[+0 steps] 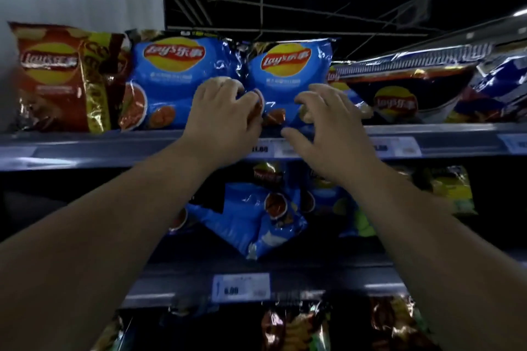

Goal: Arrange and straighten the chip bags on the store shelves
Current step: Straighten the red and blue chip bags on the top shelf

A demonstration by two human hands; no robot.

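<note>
- Two bare forearms, reaching up from the bottom corners toward the top shelf (114, 148).
- Left hand (225, 120): fingers curled, pinching the lower left edge of the middle blue Lay's bag (288, 77), at the seam where it meets the neighbouring blue Lay's bag (176, 80).
- Right hand (330, 134): fingers spread and loosely bent, open, over the lower right of the same bag; contact not clear.
- Top shelf, counted left to right: one red-brown Lay's bag (54, 77) upright, two blue bags upright and touching, one dark Lay's bag (405, 88) tipped over to the right, one more blue-and-white bag (502, 85) at the frame edge.
- Price tags on the top rail: three visible, partly blurred.
- Middle shelf: tumbled blue bags (251, 219), count unclear, plus one yellow-green bag (453, 188) to the right.
- One white price tag (241, 287) on the lower rail.
- Bottom shelf: dark bags, too dim to count.
</note>
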